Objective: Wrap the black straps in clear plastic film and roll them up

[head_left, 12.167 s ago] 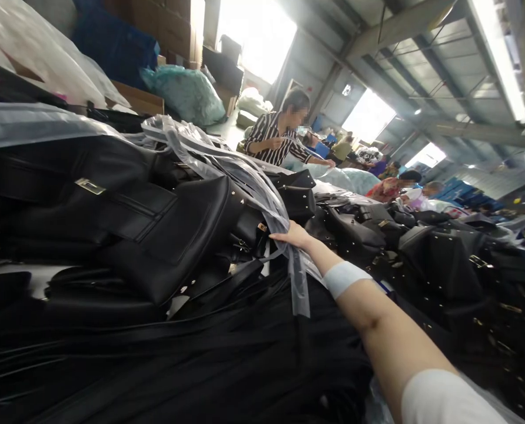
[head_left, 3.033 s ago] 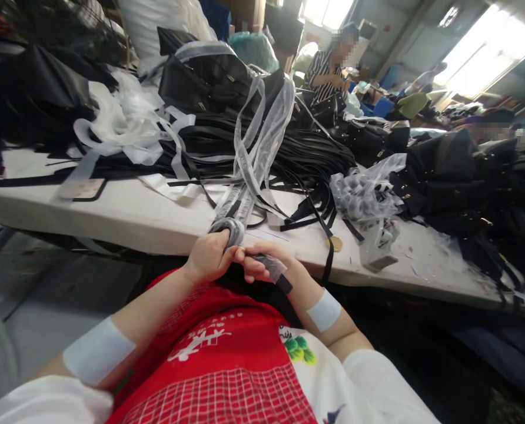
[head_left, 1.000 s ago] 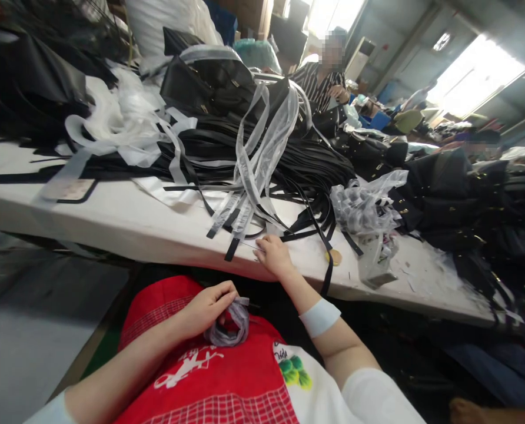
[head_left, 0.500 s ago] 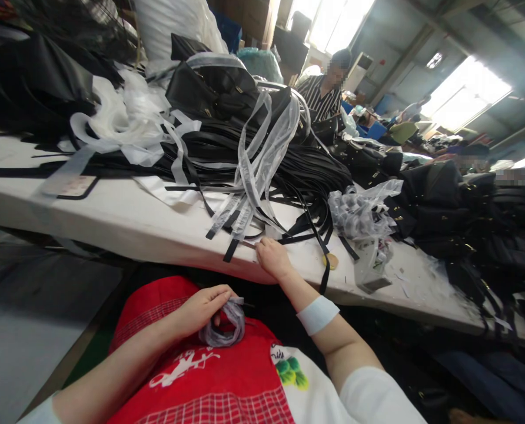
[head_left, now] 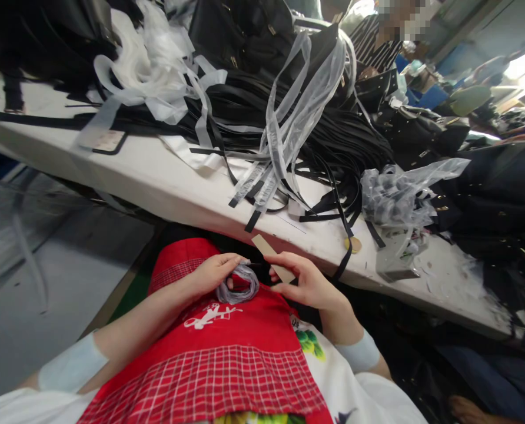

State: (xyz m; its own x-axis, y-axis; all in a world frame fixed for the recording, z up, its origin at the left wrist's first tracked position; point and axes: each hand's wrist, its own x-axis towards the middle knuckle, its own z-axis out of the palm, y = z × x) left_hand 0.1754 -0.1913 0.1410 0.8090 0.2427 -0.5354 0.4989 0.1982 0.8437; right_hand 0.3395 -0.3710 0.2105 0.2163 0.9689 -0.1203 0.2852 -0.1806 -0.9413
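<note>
Below the white table [head_left: 156, 182], a grey coiled strap [head_left: 239, 288] in the left hand [head_left: 213, 274].

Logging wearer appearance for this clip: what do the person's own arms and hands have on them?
Both hands, left hand and right hand, are bare, without gloves or rings visible. Each forearm carries a pale band, the other near the right wrist. White short sleeves show at the frame's bottom.

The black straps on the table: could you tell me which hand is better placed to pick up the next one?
Probably the right hand: it sits nearer the black straps, holding only a thin tan strip, whereas the left hand grips a rolled strap.
</note>
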